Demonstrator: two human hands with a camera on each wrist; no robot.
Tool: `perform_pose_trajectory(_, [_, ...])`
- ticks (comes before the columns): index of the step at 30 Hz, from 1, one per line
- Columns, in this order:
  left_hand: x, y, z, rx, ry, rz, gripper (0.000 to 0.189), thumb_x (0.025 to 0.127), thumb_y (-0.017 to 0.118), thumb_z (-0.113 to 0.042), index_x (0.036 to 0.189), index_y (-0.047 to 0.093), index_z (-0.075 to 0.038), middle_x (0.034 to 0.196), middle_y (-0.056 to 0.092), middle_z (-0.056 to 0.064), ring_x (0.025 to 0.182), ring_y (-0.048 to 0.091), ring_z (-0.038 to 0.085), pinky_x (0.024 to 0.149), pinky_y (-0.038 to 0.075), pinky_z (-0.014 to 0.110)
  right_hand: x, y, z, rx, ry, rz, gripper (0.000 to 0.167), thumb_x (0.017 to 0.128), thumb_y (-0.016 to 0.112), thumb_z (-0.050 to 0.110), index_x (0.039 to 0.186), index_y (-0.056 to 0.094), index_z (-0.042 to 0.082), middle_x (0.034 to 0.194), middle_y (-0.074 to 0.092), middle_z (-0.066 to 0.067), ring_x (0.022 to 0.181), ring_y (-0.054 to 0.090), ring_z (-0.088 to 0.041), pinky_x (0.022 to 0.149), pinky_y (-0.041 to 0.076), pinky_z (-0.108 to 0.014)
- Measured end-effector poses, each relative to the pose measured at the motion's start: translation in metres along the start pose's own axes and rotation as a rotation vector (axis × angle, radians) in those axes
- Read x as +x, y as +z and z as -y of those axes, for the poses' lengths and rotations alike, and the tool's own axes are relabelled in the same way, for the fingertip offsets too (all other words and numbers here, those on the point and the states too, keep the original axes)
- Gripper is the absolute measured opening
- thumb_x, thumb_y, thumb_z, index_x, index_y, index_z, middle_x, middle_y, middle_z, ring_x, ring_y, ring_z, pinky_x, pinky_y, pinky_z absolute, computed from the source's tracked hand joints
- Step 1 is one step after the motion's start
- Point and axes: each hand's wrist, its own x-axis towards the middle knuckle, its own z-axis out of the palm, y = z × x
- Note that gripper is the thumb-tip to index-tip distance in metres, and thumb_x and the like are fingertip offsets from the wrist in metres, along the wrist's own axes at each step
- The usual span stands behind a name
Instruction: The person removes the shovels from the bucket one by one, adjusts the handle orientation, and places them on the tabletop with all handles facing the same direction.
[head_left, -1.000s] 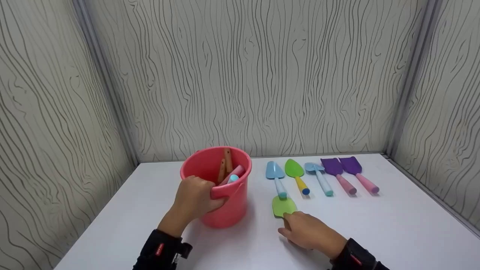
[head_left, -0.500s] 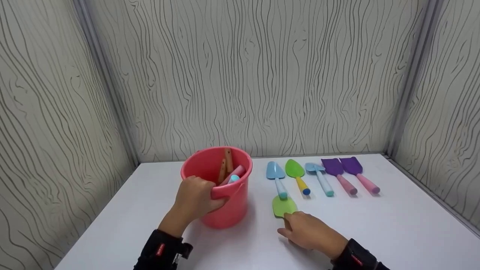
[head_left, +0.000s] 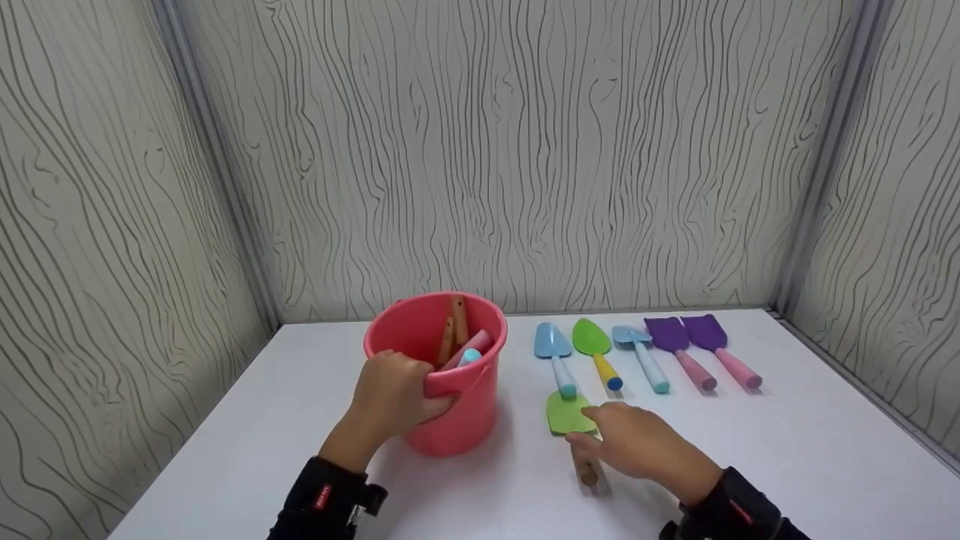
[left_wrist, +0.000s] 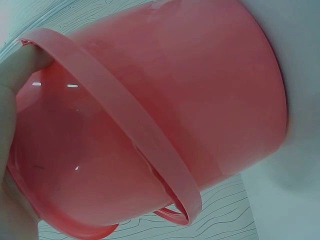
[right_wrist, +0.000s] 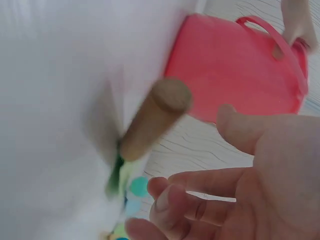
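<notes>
In the head view my left hand (head_left: 394, 394) grips the near rim of a pink-red bucket (head_left: 469, 420). The left wrist view shows the thumb against the wall of the bucket (left_wrist: 210, 90), by its hanging handle (left_wrist: 115, 105). A green-bladed hand shovel (head_left: 566, 414) with a wooden handle (head_left: 584, 466) lies on the table right of the bucket. Over that handle is my right hand (head_left: 645, 444), thumb and fingers spread with nothing between them. From the right wrist, the round end of the wooden handle (right_wrist: 155, 120) stands apart from the fingertips (right_wrist: 159, 187).
Wooden handles (head_left: 459, 321), a pink handle (head_left: 478, 343) and a light blue one (head_left: 469, 356) stick up inside the bucket. Along the back right lie a blue trowel (head_left: 553, 341), a green trowel (head_left: 591, 337), a light blue tool (head_left: 647, 366) and two purple shovels (head_left: 666, 334). A patterned wall rises behind.
My right hand has let go of the green shovel and lifted slightly up and right, baring its wooden handle. The left hand keeps its grip on the bucket.
</notes>
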Motion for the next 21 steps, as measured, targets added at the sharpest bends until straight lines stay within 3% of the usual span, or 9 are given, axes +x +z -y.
perform_pose_trajectory(3, [0.0, -0.001, 0.0, 0.001, -0.009, 0.005, 0.043, 0.077, 0.093, -0.041, 0.061, 0.059, -0.019, 0.053, 0.053, -0.007, 0.048, 0.044, 0.004, 0.065, 0.058, 0.028, -0.003, -0.012, -0.001, -0.033, -0.04, -0.073, 0.058, 0.101, 0.07, 0.048, 0.141, 0.066, 0.005, 0.137, 0.068, -0.018, 0.128, 0.064, -0.038, 0.105, 0.051, -0.062])
perform_pose_trajectory(6, [0.0, -0.001, 0.0, -0.012, -0.008, 0.003, 0.043, 0.077, 0.093, -0.04, 0.061, 0.059, -0.019, 0.053, 0.053, -0.008, 0.048, 0.044, 0.004, 0.065, 0.059, 0.028, -0.009, -0.022, 0.0, -0.059, -0.09, -0.154, 0.051, 0.101, 0.072, 0.043, 0.136, 0.07, 0.006, 0.121, 0.072, -0.013, 0.105, 0.071, -0.028, 0.09, 0.059, -0.054])
perform_pose_trajectory(9, [0.0, 0.0, 0.0, -0.027, 0.002, -0.006, 0.042, 0.077, 0.093, -0.038, 0.061, 0.059, -0.019, 0.054, 0.055, -0.007, 0.048, 0.045, 0.004, 0.065, 0.059, 0.028, -0.014, -0.032, 0.006, -0.075, -0.146, -0.24, 0.043, 0.099, 0.075, 0.038, 0.13, 0.073, 0.007, 0.103, 0.07, -0.003, 0.084, 0.065, -0.015, 0.074, 0.059, -0.042])
perform_pose_trajectory(13, [-0.001, 0.002, 0.001, -0.034, 0.007, -0.013, 0.041, 0.078, 0.093, -0.038, 0.062, 0.061, -0.018, 0.055, 0.057, -0.007, 0.048, 0.048, 0.004, 0.066, 0.06, 0.028, -0.014, -0.051, 0.024, -0.079, -0.248, -0.345, 0.03, 0.1, 0.076, 0.031, 0.122, 0.077, 0.011, 0.095, 0.066, 0.003, 0.081, 0.063, -0.012, 0.069, 0.055, -0.034])
perform_pose_trajectory(21, [-0.001, 0.001, 0.001, -0.055, -0.033, 0.018, 0.039, 0.077, 0.094, -0.036, 0.063, 0.063, -0.018, 0.054, 0.055, -0.008, 0.048, 0.047, 0.003, 0.063, 0.057, 0.025, 0.018, -0.092, 0.084, 0.065, -0.533, -0.315, 0.02, 0.104, 0.07, 0.027, 0.118, 0.079, 0.016, 0.098, 0.065, 0.007, 0.09, 0.062, -0.013, 0.074, 0.056, -0.028])
